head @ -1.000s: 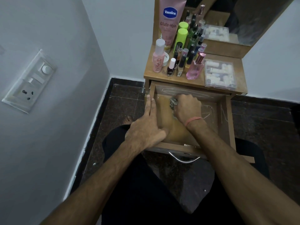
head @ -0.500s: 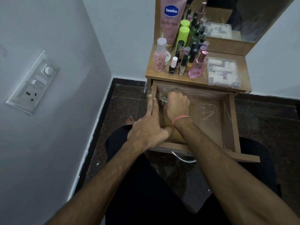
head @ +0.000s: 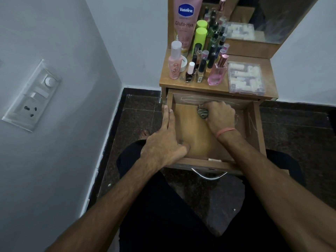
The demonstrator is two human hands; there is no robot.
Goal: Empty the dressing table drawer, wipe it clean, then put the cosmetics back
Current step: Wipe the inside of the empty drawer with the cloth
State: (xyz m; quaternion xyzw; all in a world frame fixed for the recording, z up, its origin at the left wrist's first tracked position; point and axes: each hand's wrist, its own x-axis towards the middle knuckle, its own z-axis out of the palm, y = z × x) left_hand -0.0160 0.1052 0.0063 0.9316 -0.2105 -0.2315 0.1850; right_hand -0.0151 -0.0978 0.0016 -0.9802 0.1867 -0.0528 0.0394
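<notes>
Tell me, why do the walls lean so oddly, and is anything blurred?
Head view: the wide-angle lens bends the wall and socket panel outward; light is dim and cool; the right hand on the cloth looks slightly soft; the Vaseline tube label reads sharp.

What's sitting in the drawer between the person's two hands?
Nothing: in the head view, only bare wooden drawer floor lies between the left hand on the side wall and the right hand gripping a crumpled striped cloth.

cloth (head: 202, 113): mostly hidden under right hand (head: 219, 118) | Vaseline tube (head: 187, 20): top cut off at 12 o'clock edge | clear box (head: 245, 77) contents: too small to tell | drawer (head: 254, 128) floor: partly covered by forearms
</notes>
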